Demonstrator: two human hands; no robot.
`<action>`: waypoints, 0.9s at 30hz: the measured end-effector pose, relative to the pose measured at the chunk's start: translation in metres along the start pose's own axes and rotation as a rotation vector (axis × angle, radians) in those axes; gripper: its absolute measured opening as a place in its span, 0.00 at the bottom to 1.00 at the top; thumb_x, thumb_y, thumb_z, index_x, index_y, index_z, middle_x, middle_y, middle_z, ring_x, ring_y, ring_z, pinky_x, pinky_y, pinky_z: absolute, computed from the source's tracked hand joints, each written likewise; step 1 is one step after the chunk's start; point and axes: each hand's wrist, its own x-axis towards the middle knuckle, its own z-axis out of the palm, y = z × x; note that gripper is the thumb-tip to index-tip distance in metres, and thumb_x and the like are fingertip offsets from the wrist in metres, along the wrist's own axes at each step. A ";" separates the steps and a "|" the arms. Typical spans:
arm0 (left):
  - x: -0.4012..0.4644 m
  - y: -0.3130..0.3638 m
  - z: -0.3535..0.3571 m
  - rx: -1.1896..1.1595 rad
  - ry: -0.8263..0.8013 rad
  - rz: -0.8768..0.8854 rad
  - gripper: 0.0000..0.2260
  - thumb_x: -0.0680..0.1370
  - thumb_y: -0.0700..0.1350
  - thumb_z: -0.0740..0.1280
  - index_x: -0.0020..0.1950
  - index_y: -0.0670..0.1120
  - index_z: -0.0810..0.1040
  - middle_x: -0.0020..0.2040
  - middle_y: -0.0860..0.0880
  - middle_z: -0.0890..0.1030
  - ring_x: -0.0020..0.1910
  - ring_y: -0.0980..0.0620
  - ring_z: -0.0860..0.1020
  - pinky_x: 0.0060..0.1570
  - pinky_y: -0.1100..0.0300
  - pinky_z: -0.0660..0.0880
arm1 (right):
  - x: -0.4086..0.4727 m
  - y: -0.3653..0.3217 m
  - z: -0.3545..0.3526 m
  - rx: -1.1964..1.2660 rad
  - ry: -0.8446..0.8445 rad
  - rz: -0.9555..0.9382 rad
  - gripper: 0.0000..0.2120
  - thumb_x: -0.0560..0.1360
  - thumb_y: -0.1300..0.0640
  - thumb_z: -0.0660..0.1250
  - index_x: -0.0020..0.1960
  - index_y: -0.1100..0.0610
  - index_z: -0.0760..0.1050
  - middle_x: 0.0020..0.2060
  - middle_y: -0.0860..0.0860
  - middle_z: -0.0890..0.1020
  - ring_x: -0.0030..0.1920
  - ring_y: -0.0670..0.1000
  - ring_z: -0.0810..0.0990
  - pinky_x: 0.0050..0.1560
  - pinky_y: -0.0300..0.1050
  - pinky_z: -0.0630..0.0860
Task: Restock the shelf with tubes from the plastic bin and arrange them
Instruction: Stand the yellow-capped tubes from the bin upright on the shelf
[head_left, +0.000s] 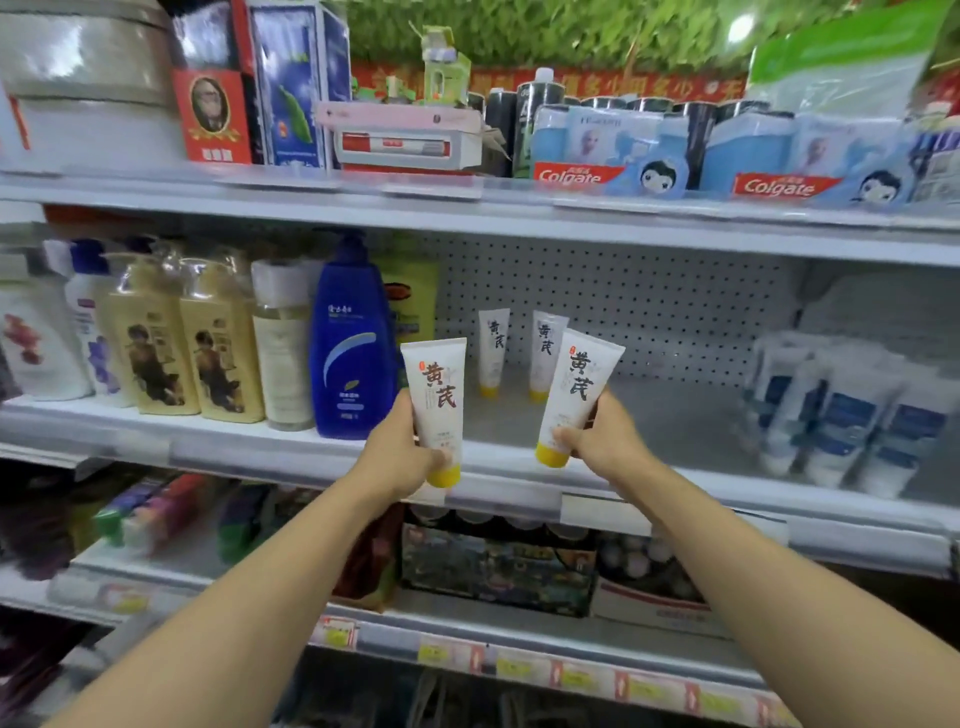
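Note:
My left hand (397, 457) grips a white tube with a yellow cap (438, 400), cap down, just in front of the middle shelf (649, 415). My right hand (605, 441) holds a second identical tube (574, 389), tilted to the right, cap down. Two more of the same tubes stand upright on their caps at the back of the shelf, one on the left (492, 351) and one on the right (544, 353), against the pegboard wall. The plastic bin is not in view.
A blue shampoo bottle (353, 343) and several cream bottles (182, 338) fill the shelf's left part. White and blue tubes (841, 415) stand at its right. Toothpaste packs (613, 150) line the shelf above. Boxes (498, 566) sit on the shelf below.

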 end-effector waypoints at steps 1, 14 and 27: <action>0.011 0.003 0.005 -0.003 -0.001 0.000 0.30 0.72 0.33 0.69 0.69 0.49 0.62 0.61 0.51 0.74 0.59 0.50 0.73 0.58 0.52 0.74 | 0.010 0.003 -0.004 -0.002 0.017 0.006 0.23 0.72 0.71 0.66 0.63 0.56 0.65 0.60 0.52 0.76 0.61 0.55 0.74 0.62 0.59 0.74; 0.157 0.006 0.073 0.056 0.043 -0.104 0.27 0.72 0.31 0.68 0.69 0.42 0.64 0.65 0.44 0.73 0.64 0.45 0.72 0.52 0.61 0.69 | 0.147 0.024 0.014 -0.253 0.060 -0.030 0.25 0.70 0.66 0.69 0.64 0.62 0.65 0.62 0.58 0.76 0.61 0.58 0.75 0.53 0.44 0.72; 0.196 -0.016 0.098 0.189 0.103 -0.034 0.29 0.71 0.36 0.72 0.68 0.43 0.63 0.65 0.44 0.75 0.64 0.44 0.74 0.56 0.57 0.71 | 0.179 0.055 0.044 -0.316 0.172 -0.101 0.20 0.69 0.63 0.71 0.58 0.61 0.68 0.55 0.59 0.77 0.55 0.59 0.77 0.48 0.47 0.75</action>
